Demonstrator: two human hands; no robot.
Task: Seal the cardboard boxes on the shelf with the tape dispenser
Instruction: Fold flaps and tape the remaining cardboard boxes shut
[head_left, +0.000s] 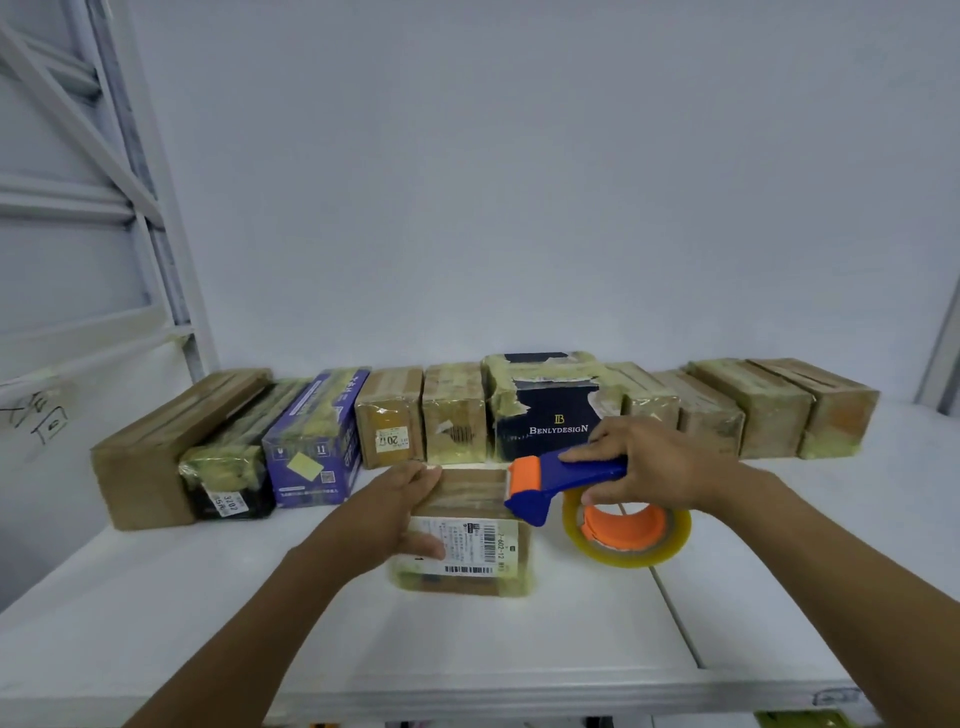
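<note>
As left hand (402, 512) braces box (470, 553), right (655, 467) grips dispenser (563, 477)

The left hand (400, 512) grips the left end of the front box (467, 493) and hides that side and part of its label (478, 543), whose fine print is too small to read. The right hand (649, 467), closed round the tape dispenser (571, 470), covers the back of its handle and the top of the tape roll (631, 553). Hand and dispenser mask the lower right corner of the dark box (540, 410). Both forearms run off the bottom edge. Scribbled marks (36, 415) on the left wall are too blurred to read. A green thing (800, 719) below the shelf (519, 639) is cut off at the bottom edge.
</note>
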